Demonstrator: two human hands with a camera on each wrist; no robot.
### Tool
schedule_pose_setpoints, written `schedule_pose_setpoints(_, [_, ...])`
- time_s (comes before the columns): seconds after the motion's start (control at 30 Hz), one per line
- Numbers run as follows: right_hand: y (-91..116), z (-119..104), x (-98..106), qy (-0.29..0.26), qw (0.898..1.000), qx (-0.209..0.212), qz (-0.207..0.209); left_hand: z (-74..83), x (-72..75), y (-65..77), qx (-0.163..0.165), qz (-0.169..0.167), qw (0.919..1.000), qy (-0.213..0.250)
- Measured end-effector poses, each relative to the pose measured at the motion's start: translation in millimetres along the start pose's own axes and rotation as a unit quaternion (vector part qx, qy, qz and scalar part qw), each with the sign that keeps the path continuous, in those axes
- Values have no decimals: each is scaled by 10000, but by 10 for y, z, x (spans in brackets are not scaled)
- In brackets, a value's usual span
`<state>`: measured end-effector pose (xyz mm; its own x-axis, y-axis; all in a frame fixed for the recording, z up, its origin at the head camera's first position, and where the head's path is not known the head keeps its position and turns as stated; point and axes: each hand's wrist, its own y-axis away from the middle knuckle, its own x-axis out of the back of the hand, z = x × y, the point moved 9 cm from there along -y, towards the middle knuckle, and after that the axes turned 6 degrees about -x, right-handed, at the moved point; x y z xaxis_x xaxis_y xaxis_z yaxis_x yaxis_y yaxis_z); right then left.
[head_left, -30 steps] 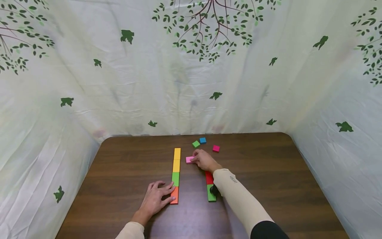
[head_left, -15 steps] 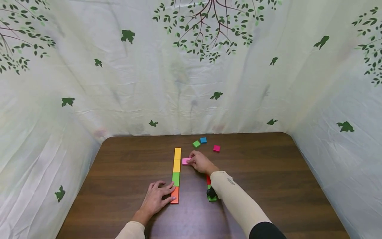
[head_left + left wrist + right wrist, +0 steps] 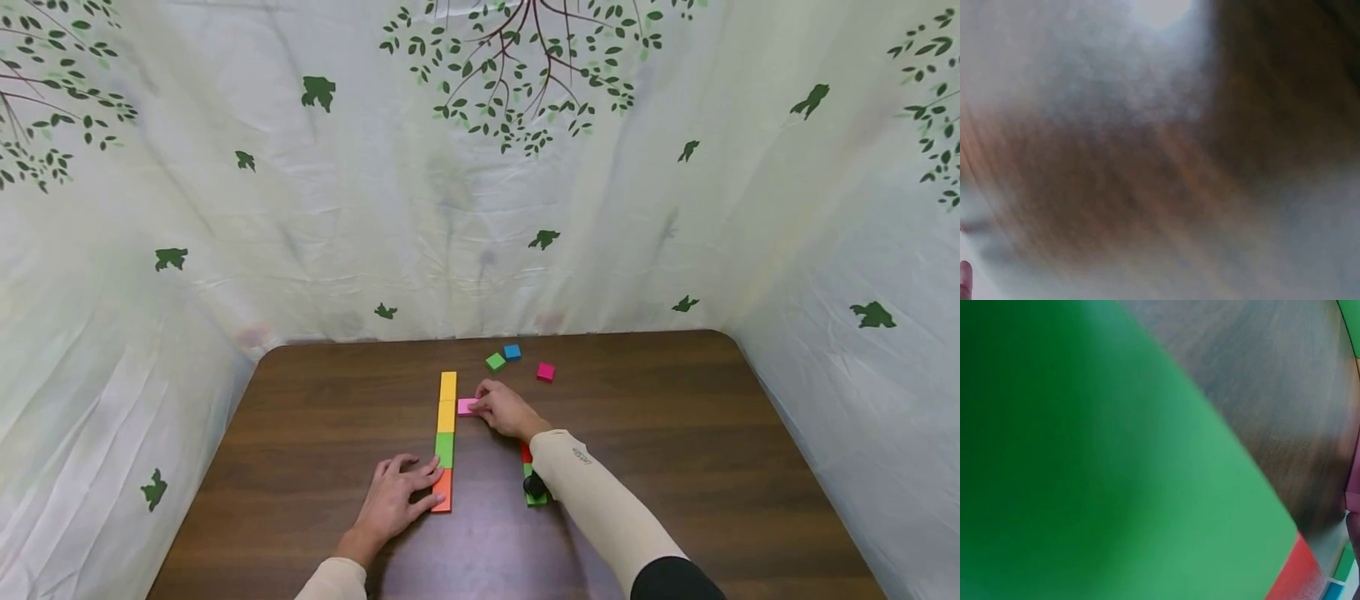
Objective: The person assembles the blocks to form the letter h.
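Observation:
My right hand (image 3: 506,410) pinches a pink block (image 3: 465,407) between thumb and fingers, right beside the lower yellow block (image 3: 446,417). That block belongs to a straight column, with another yellow block (image 3: 448,385) beyond it and a green block (image 3: 445,449) and an orange block (image 3: 444,500) nearer. My left hand (image 3: 392,500) rests at the near end, fingers spread, fingertips on the orange block and at the green one's edge. Under my right forearm lie a red block (image 3: 527,452) and a green block (image 3: 1147,481), both partly covered in the head view.
Farther back on the brown table (image 3: 337,417) lie a small green block (image 3: 495,362), a blue block (image 3: 512,352) and a magenta block (image 3: 546,372). A white curtain (image 3: 337,208) with leaf prints surrounds the table's back and sides. The left wrist view is blurred.
My right hand has moved left and slightly closer, bringing the pink block beside the yellow blocks; it has barely moved in the last half second. My left hand has stayed in place.

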<state>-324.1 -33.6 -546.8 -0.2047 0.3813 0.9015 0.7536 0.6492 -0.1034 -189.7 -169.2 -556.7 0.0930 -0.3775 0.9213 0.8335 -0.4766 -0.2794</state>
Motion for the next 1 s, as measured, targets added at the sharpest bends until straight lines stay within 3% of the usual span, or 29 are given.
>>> schedule_pose_setpoints(1.0, [2,22,-62,-194,9996,-192,-118,-37,-40,10,308,-346,9988,185])
